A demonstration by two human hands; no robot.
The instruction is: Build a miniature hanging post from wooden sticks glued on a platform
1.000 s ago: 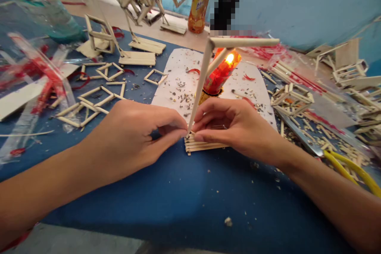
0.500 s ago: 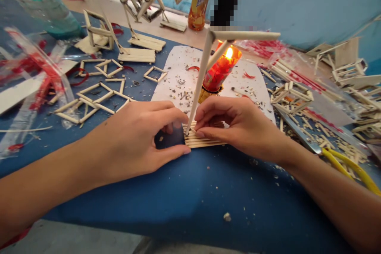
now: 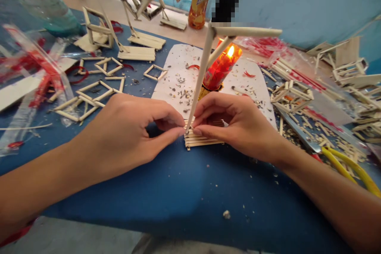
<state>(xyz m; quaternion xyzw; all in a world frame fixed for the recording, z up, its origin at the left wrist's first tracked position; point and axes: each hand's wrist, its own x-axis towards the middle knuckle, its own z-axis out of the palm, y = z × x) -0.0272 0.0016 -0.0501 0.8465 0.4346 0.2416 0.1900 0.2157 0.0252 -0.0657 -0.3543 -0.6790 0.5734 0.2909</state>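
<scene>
My left hand (image 3: 131,129) and my right hand (image 3: 235,123) meet at the foot of a tall wooden stick post (image 3: 200,81). Both pinch the post's base where it stands on a small flat raft of sticks (image 3: 202,139) on the blue table (image 3: 166,194). The post leans up and right to a horizontal arm (image 3: 250,31) with a diagonal brace under it. Just behind the hands a red candle (image 3: 220,70) burns on a white sheet (image 3: 178,75).
Square stick frames (image 3: 95,95) lie at the left with red and clear wrappers (image 3: 32,71). Finished stick models (image 3: 133,12) and an orange bottle (image 3: 200,0) stand at the back. At the right are stick cubes (image 3: 291,95), offcuts and yellow-handled cutters (image 3: 348,166).
Half a second ago my left hand lay flatter on the table with the thumb out; now its fingers pinch the post's base again. The raft and post stay in place.
</scene>
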